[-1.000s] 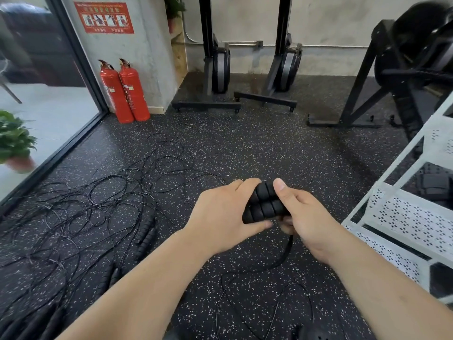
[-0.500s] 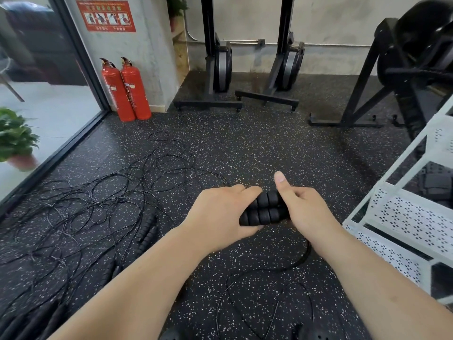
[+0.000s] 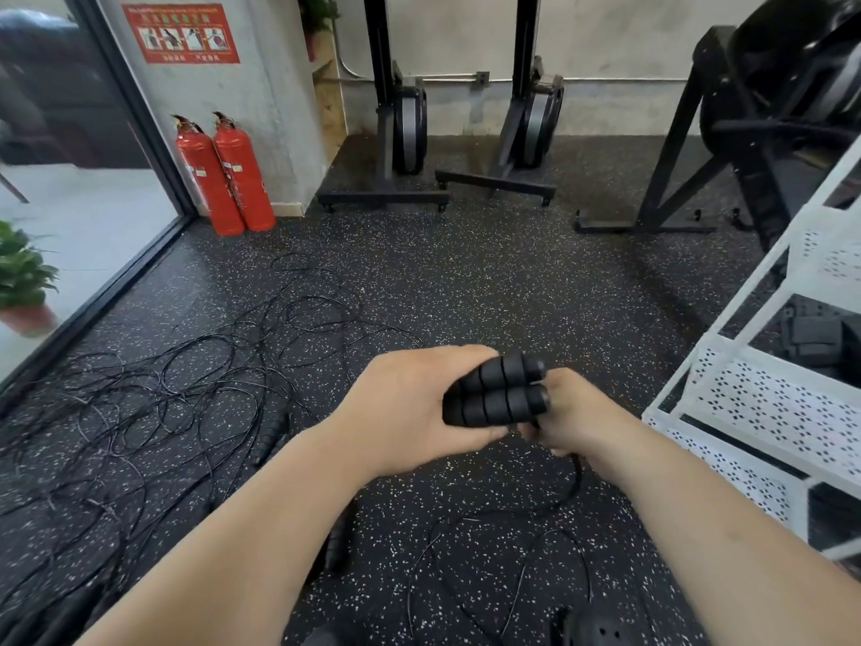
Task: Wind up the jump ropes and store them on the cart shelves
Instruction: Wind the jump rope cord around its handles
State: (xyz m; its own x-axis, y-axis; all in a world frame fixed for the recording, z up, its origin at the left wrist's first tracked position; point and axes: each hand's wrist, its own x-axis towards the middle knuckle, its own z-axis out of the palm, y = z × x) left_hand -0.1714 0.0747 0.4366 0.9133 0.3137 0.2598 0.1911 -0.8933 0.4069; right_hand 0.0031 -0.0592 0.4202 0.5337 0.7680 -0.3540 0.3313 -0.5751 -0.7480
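Observation:
Two black ribbed jump rope handles point(image 3: 501, 396) lie side by side in my left hand point(image 3: 410, 407), which grips their left ends. My right hand point(image 3: 570, 417) sits just behind and below their right ends, closed on the thin black cord point(image 3: 575, 477) that hangs from them and loops over the floor. A tangle of more black jump ropes point(image 3: 177, 394) covers the floor to the left. The white perforated cart point(image 3: 764, 407) stands at the right, its shelves an arm's length from my right hand.
Two red fire extinguishers point(image 3: 223, 174) stand by the glass wall at the back left, a potted plant point(image 3: 23, 282) beyond it. Black upright gym machines point(image 3: 405, 128) line the far wall. Black items point(image 3: 815, 342) lie behind the cart. A dark shoe point(image 3: 601, 629) shows at the bottom.
My right thumb has come off the top of the handles and the hand has dropped behind them onto the cord. The handles tilted slightly, showing more of their right ends.

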